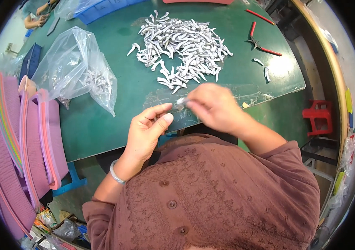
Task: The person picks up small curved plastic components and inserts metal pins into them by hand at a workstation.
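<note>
My right hand (216,106), smeared by motion, is closed in a pinch at the table's near edge. A small whitish piece (181,101) sticks out from its fingertips, too blurred to name. Just left of it, my left hand (149,128) has thumb and forefinger apart, with nothing seen between them. Beyond both hands lies a wide heap of small curved, silver-grey horn-shaped pieces (186,41). Two similar curved pieces (266,74) lie apart at the right.
Red-handled pliers (256,43) lie open on the green table (119,41). A clear plastic bag (77,62) of grey pieces stands at left, beside pink-purple padded baskets (31,137). A blue bin (106,10) is at the far edge. A red stool (318,118) stands right.
</note>
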Demonstrator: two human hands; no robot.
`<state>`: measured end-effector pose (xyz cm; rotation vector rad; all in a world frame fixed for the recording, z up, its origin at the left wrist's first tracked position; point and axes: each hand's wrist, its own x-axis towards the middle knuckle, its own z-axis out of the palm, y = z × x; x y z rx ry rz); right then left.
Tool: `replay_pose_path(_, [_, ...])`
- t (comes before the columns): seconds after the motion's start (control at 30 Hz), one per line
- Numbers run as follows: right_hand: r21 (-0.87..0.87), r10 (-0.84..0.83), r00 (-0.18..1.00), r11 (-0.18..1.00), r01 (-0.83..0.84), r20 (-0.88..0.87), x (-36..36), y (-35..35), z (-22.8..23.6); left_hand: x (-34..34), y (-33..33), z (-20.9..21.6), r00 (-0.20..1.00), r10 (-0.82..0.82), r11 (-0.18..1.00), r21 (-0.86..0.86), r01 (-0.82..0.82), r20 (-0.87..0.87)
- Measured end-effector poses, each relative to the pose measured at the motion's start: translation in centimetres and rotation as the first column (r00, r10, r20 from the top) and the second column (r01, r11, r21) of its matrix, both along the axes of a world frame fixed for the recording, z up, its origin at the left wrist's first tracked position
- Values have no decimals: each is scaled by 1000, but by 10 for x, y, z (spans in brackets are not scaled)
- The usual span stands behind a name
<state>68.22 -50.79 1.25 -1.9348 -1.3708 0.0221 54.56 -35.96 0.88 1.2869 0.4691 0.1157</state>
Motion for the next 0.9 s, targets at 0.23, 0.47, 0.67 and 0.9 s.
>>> replay_pose_path(0.23, [-299,-380,821,797,524,427,71,-78,9,-5,16,-5,996,83,984,-158,-85,-20])
replay_pose_path(0.47, [-137,-151,952,972,192,265,48,-33,11,-2,13,-5,994,104,987,-120,-106,-21])
replay_pose_path(0.67, [-144,-3,940,988,56,341,24,22,-6,-5,11,2,992,112,983,-138,-119,-56])
replay_pose_path(0.9, [107,16,976,994,7,-218,10,27,-12,-12,11,-2,990,131,982,-130,-138,-59])
